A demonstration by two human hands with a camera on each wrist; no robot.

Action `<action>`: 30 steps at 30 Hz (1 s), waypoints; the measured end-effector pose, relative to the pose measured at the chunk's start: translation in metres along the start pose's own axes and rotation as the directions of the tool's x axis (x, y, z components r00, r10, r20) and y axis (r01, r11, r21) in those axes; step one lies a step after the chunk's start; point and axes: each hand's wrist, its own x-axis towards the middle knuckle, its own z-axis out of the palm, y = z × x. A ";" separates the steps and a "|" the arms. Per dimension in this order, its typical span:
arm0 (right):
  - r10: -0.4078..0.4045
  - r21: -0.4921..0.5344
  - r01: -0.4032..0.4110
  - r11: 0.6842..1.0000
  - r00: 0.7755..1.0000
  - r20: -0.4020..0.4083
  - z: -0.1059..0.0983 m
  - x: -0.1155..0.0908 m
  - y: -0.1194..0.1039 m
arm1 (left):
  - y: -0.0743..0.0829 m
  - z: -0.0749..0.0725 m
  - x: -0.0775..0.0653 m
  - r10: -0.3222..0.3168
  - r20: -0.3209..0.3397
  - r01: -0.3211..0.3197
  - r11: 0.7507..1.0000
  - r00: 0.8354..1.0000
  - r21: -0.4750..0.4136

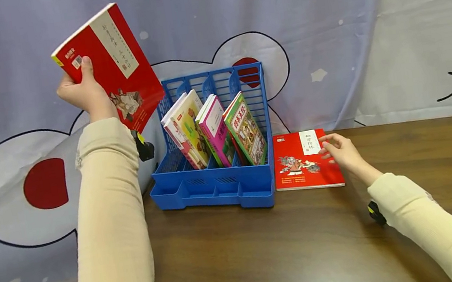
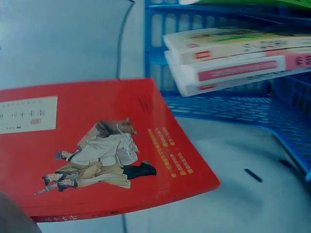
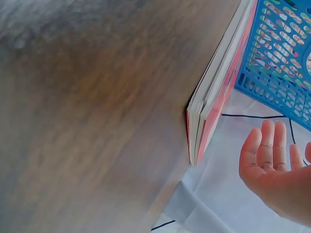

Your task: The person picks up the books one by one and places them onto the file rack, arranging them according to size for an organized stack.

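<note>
My left hand grips a red book by its lower left part, thumb on the cover. The book is held tilted in the air, up and left of a blue desktop book rack. In the left wrist view the held book shows painted figures on its cover. A second red book lies flat on the table just right of the rack. Over its right edge hovers my right hand, fingers loosely bent with nothing between them. In the right wrist view this hand appears apart from the book's page edges.
Several books lean in the rack's slots, among them a yellow one, a purple one and a green one. Small trays line the rack's front. The brown wooden table meets a patterned curtain behind.
</note>
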 end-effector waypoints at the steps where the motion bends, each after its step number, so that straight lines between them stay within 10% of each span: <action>1: 0.004 0.007 -0.004 1.000 1.000 -0.003 -0.001 0.000 0.000 | -0.005 -0.002 0.000 -0.009 -0.004 0.009 1.000 1.000 0.006; 12: 0.049 0.025 -0.048 0.999 0.998 -0.033 -0.010 -0.006 -0.001 | -0.030 -0.009 -0.002 -0.058 -0.084 0.058 0.998 0.995 0.003; 21: 0.059 0.043 -0.057 0.997 0.997 -0.045 -0.010 -0.011 -0.005 | -0.038 -0.011 0.002 0.006 -0.015 -0.005 0.998 1.000 0.060; 30: 0.073 0.050 -0.071 0.996 0.996 -0.042 -0.014 -0.015 -0.003 | -0.096 -0.027 -0.003 -0.076 -0.069 0.083 0.991 0.995 0.107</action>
